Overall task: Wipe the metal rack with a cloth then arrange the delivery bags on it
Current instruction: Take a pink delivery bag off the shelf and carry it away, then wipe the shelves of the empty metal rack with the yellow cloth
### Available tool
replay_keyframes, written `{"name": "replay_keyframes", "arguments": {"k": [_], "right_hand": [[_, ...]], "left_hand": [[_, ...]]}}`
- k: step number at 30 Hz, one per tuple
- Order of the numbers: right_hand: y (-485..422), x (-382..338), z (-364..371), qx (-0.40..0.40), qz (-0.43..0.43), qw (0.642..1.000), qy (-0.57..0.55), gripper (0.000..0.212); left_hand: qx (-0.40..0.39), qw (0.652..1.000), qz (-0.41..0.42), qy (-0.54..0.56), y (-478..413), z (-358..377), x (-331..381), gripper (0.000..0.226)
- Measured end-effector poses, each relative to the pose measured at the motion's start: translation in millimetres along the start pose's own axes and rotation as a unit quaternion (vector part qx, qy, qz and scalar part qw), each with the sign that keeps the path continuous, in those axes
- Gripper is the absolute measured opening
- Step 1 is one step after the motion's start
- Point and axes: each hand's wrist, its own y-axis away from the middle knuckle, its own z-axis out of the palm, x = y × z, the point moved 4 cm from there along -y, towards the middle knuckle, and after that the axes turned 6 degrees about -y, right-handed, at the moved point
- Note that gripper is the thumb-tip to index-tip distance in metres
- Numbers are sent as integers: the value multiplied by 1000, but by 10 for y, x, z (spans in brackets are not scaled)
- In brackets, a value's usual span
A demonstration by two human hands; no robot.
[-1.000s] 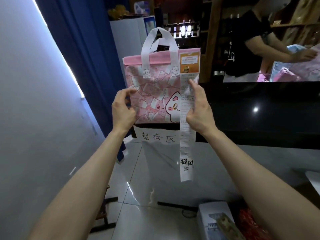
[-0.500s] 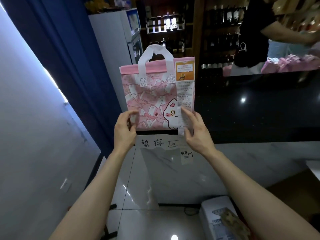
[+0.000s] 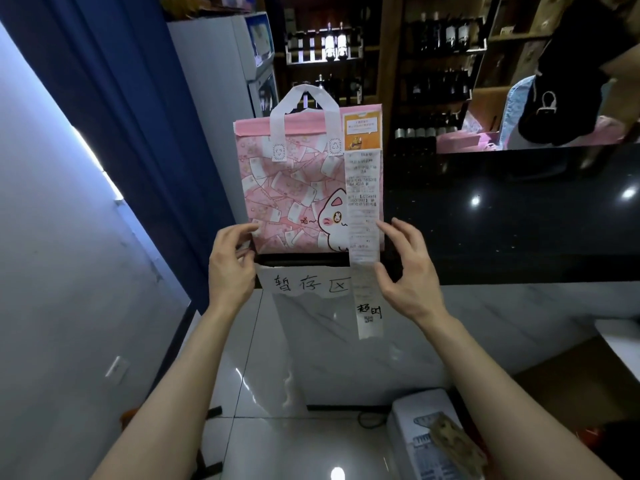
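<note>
A pink delivery bag (image 3: pixel 294 188) with white handles and a cat print stands upright on the left end of the black counter (image 3: pixel 502 220). A long white receipt (image 3: pixel 363 220) is stuck to its right side and hangs down past the counter edge. My left hand (image 3: pixel 230 268) pinches the bag's lower left corner. My right hand (image 3: pixel 407 271) is just right of the receipt, fingers spread and holding nothing. No metal rack or cloth is in view.
A handwritten paper label (image 3: pixel 304 284) hangs under the counter edge. Behind the counter a person in black (image 3: pixel 571 81) handles more pink bags (image 3: pixel 460 138). A white fridge (image 3: pixel 221 81) and bottle shelves stand behind. A white box (image 3: pixel 422 438) sits on the floor at lower right.
The bag was held up in both hands and now stands on the counter. My right hand has come off the bag and receipt, which hangs loose again.
</note>
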Motion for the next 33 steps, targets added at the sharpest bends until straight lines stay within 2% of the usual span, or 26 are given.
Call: {"name": "replay_keyframes", "arguments": {"k": [3, 6, 9, 12, 14, 17, 20, 22, 27, 33], "right_hand": [[-49, -178, -192, 40, -43, 998, 7, 68], [-111, -455, -211, 37, -104, 994, -3, 65], [-92, -742, 61, -48, -137, 989, -22, 61], [48, -917, 591, -195, -141, 970, -17, 61], [201, -979, 1035, -308, -145, 940, 3, 64], [529, -1112, 1712, -462, -148, 873, 43, 73], [924, -1377, 2279, -564, -166, 807, 48, 74], [1185, -1641, 2608, -603, -197, 772, 38, 72], [1814, -2494, 3295, -666, -292, 686, 8, 72], [2525, -3551, 3914, -703, -395, 590, -25, 73]], "left_hand": [[-1, 1000, -6, -17, 79, -124, -3, 67], [-18, 998, -16, -52, 207, -293, -54, 56], [-58, 987, -48, -140, 450, -540, -223, 54], [-96, 962, -92, -237, 876, -910, -425, 53], [-121, 940, -139, -288, 1266, -1192, -565, 55], [-158, 902, -237, -324, 1939, -1607, -778, 59], [-157, 872, -331, -324, 2620, -2027, -930, 61], [-139, 855, -386, -316, 3054, -2320, -997, 60], [-97, 786, -514, -331, 4056, -3009, -995, 62], [-15, 725, -587, -360, 4947, -3790, -782, 63]]}}
